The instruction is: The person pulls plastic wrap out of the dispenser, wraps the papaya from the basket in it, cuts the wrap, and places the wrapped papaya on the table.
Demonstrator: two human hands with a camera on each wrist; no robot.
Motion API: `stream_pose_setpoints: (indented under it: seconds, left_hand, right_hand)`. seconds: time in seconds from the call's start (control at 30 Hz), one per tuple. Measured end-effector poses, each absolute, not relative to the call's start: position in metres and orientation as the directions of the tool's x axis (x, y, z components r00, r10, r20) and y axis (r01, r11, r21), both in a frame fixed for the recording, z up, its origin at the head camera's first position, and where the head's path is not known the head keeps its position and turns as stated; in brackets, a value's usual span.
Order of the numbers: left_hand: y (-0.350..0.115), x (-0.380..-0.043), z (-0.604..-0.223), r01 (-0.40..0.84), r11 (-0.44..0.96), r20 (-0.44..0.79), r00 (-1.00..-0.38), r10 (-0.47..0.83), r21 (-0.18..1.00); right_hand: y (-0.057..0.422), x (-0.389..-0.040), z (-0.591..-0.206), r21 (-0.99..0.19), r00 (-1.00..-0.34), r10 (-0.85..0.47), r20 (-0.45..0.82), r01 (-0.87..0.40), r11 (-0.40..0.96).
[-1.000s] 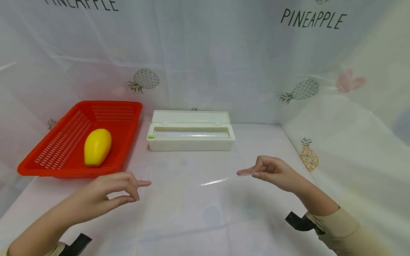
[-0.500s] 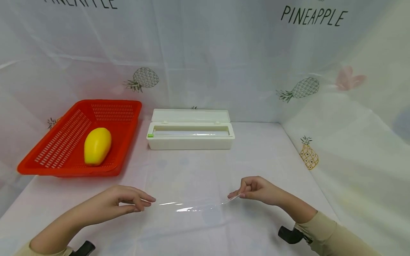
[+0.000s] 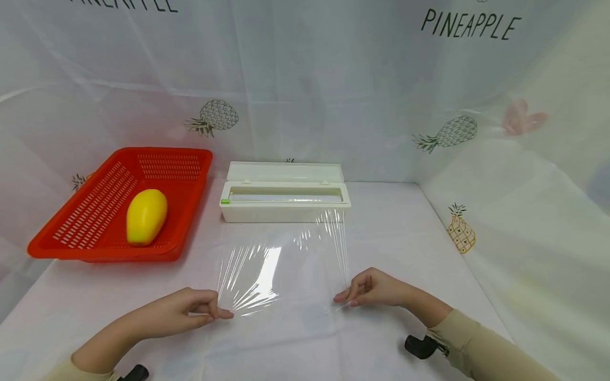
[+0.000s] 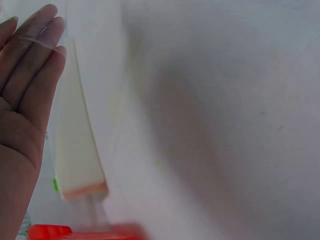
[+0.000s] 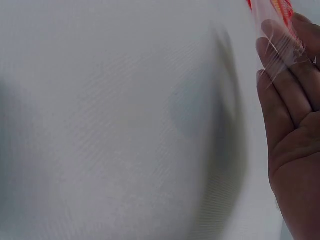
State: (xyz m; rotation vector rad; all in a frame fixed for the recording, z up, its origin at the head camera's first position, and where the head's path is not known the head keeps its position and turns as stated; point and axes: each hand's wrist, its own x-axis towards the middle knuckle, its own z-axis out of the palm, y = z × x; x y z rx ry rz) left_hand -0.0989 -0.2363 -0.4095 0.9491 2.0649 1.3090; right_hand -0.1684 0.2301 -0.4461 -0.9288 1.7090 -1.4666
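Basically, in the head view we see the clear film [image 3: 267,270] drawn out into a broad, creased sheet above the worktop [image 3: 386,233], its far end reaching up to the white box [image 3: 286,214]; can't tell if it's joined there or loose. Box lid [image 3: 286,172] is tilted back, pale roll [image 3: 286,198] showing inside. L hand [image 3: 190,315] & R hand [image 3: 374,288] seem to pinch a near corner each, fingers partly bent, so we'd call the stretching-out mostly done, w/ setting the sheet down flat not yet done. Yellow fruit [image 3: 146,217] sits in the red basket [image 3: 189,211], left of the box, apart from the film; AFAICT nothing's begun w/ it. L wrist view: we see fingers nearly straight, close together, a thin film fold across the tips; thumb contact unclear. Box is behind, red basket edge at the bottom. R wrist view: film's gathered over the fingertips, fingers extended, thumb close by; we'd judge a light hold. Red patch up top is prob. the basket.
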Motion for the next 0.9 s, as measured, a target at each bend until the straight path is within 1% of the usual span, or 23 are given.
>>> stream_pose_setpoints:
  seconds: [0.13, 0.3, 0.43, 0.53, 0.6, 0.77, 0.9]
  left_hand:
    - [-0.236, -0.100, -0.421, 0.271, 0.284, -0.055, -0.629, 0.775, 0.920]
    - [-0.234, -0.102, -0.429, 0.298, 0.279, -0.032, -0.629, 0.777, 0.913]
    - [-0.233, -0.104, -0.432, 0.347, 0.320, -0.031, -0.634, 0.773, 0.881]
    - [-0.232, -0.105, -0.434, 0.410, 0.350, -0.013, -0.633, 0.774, 0.842]
    - [-0.232, -0.106, -0.435, 0.439, 0.357, -0.002, -0.628, 0.778, 0.824]
    - [-0.231, -0.106, -0.435, 0.452, 0.387, -0.013, -0.637, 0.771, 0.803]
    - [-0.233, -0.105, -0.435, 0.466, 0.410, -0.012, -0.649, 0.761, 0.784]
  right_hand:
    - [0.229, -0.172, -0.453, -0.993, -0.492, -0.869, -0.049, -0.072, 0.097]
    - [0.228, -0.175, -0.457, -0.989, -0.490, -0.869, -0.063, -0.085, 0.120]
    - [0.227, -0.177, -0.457, -0.985, -0.485, -0.872, -0.071, -0.104, 0.138]
    - [0.226, -0.177, -0.456, -0.983, -0.477, -0.877, -0.060, -0.126, 0.136]
    - [0.225, -0.176, -0.456, -0.980, -0.489, -0.871, -0.053, -0.143, 0.140]
    - [0.222, -0.174, -0.457, -0.979, -0.532, -0.846, -0.041, -0.148, 0.141]
    - [0.222, -0.173, -0.456, -0.979, -0.540, -0.840, -0.053, -0.137, 0.149]
